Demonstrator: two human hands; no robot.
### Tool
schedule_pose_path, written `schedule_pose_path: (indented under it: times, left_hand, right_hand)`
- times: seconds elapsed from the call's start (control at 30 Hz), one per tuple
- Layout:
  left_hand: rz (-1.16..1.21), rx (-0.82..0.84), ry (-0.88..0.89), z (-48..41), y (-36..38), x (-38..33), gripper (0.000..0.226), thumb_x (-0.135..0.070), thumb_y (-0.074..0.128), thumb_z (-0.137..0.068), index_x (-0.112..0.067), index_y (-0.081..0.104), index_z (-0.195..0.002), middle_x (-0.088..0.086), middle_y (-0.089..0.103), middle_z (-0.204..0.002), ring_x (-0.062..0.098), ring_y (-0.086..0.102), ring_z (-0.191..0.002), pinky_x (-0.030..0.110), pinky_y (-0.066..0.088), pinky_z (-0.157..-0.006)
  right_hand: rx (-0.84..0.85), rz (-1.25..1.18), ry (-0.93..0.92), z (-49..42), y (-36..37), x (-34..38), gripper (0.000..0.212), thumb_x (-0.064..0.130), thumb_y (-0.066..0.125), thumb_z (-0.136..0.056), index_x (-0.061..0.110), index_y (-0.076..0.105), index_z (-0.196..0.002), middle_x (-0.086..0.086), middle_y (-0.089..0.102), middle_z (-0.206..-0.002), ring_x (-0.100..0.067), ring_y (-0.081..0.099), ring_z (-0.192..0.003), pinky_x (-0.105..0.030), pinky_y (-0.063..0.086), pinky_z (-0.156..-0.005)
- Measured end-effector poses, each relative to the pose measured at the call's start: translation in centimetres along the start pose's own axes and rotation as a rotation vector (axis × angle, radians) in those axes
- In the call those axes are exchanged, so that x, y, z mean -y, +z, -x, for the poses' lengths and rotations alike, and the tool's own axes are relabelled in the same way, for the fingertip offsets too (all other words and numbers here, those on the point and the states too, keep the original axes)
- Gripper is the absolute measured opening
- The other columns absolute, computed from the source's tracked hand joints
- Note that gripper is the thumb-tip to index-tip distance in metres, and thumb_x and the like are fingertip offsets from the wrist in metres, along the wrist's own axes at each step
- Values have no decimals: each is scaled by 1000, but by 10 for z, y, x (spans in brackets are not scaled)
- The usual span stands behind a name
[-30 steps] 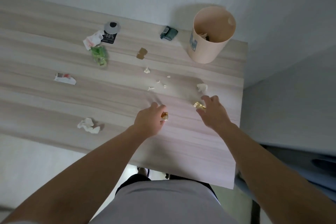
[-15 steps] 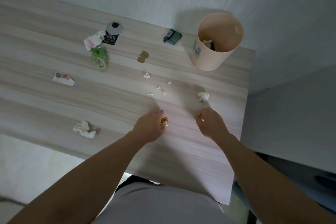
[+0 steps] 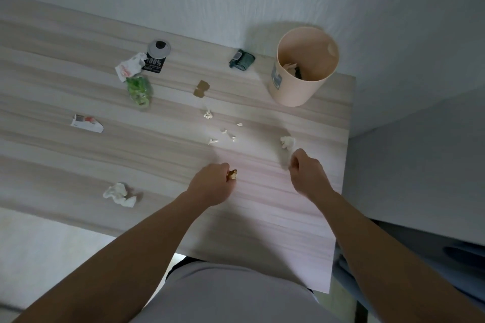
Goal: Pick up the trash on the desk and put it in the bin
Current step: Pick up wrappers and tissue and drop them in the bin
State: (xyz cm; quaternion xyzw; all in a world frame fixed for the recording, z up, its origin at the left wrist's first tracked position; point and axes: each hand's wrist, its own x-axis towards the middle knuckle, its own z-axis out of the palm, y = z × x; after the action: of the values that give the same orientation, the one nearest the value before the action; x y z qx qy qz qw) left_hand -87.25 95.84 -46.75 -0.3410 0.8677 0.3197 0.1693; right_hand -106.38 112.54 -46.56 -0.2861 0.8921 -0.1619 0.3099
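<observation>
My left hand (image 3: pixel 212 183) hovers over the wooden desk (image 3: pixel 262 217) and pinches a small gold wrapper (image 3: pixel 232 174) that sticks out of its fingers. My right hand (image 3: pixel 307 173) is curled into a fist just right of it; the second gold wrapper it closed on is hidden inside. A crumpled white scrap (image 3: pixel 287 141) lies just beyond my right knuckles. The peach bin (image 3: pixel 288 92) stands upright at the desk's far right corner with some trash inside.
Spread over the desk are several tiny white bits (image 3: pixel 223 134), a brown card piece (image 3: pixel 201 88), a dark green packet (image 3: pixel 242 60), a green wrapper (image 3: pixel 139 92), a white-red wrapper (image 3: pixel 130 68), a black label (image 3: pixel 156 63), a small white box (image 3: pixel 88 124) and a crumpled tissue (image 3: pixel 119 194).
My right hand closed round the gold wrapper on the desk and lifted slightly into a fist. My left hand kept its wrapper and barely moved.
</observation>
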Motion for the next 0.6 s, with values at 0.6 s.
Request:
schedule_pose_path:
  times: [0.6]
  left_hand:
    - [-9,-315,-255,23,-42,68,13,-32,54,-87,-24,54,-97,0,62,-90,27,59,-83,31,39,-68]
  right_hand:
    - [30,246,-95,-63,-4,23,33,35,48,-97,13,52,-122,-20,57,-114,-38,58,-100,-37,44,-84]
